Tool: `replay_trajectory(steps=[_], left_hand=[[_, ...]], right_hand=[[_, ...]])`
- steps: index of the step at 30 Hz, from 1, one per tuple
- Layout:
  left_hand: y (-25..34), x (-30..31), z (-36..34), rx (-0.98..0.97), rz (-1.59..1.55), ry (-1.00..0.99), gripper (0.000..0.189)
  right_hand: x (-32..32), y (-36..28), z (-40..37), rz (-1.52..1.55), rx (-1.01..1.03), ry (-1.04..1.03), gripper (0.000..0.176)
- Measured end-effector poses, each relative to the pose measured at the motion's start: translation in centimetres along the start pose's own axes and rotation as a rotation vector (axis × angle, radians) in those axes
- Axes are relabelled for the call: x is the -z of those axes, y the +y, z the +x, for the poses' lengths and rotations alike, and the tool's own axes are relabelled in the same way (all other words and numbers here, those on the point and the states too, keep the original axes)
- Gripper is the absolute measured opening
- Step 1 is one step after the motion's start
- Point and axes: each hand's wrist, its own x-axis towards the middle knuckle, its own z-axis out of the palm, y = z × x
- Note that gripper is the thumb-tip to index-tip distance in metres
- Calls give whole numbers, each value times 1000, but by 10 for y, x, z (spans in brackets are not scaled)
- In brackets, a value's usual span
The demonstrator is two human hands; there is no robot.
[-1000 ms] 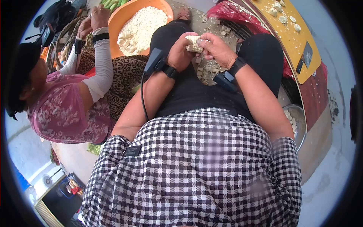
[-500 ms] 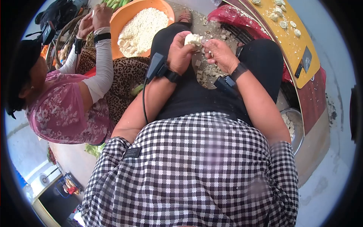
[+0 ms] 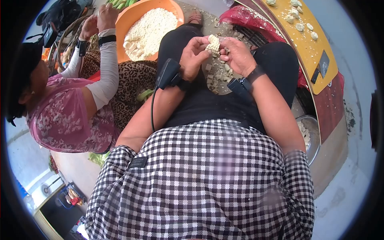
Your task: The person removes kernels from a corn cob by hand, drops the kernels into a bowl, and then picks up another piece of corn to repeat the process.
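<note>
My left hand (image 3: 193, 58) pinches a short chunk of pale corn cob (image 3: 214, 45), its rows of kernels facing up, above the gap between my knees. Close against the chunk's right side is my right hand (image 3: 240, 56), its fingers curled. Something small and greyish shows at those fingertips, too small to name. Below both hands, bits of stripped cob (image 3: 218, 76) lie scattered on the floor. To the left stands an orange basin (image 3: 121, 30) heaped with loose pale kernels (image 3: 154, 30), with some larger chunks at its lower left.
A yellow board (image 3: 310, 44) on the right bears corn slices and a cleaver (image 3: 323, 64). Beneath it are a red mesh sack (image 3: 252, 22) and a metal bowl (image 3: 314, 140) of pale pieces. At left sits another person (image 3: 72, 108), both hands raised near the basin.
The corn chunk has turned from lying sideways to standing more upright and shifted slightly right. My right hand has moved a little right and lower, and its fingers have shifted.
</note>
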Motion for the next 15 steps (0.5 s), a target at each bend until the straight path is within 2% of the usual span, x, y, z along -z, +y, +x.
replay_trajectory(steps=[5,8,11,15], left_hand=[[5,-4,-3,5,94,3,43],[4,-5,-2,1,132,80,55],[6,-4,0,47,128,36,63],[9,-6,-2,33,313,8,60]], right_hand=[[1,-3,-2,-54,-25,-3,19],[1,-5,-3,-72,-24,-20,19],[0,-5,-4,-84,-4,-4,18],[2,-4,-3,-95,-19,23,16]])
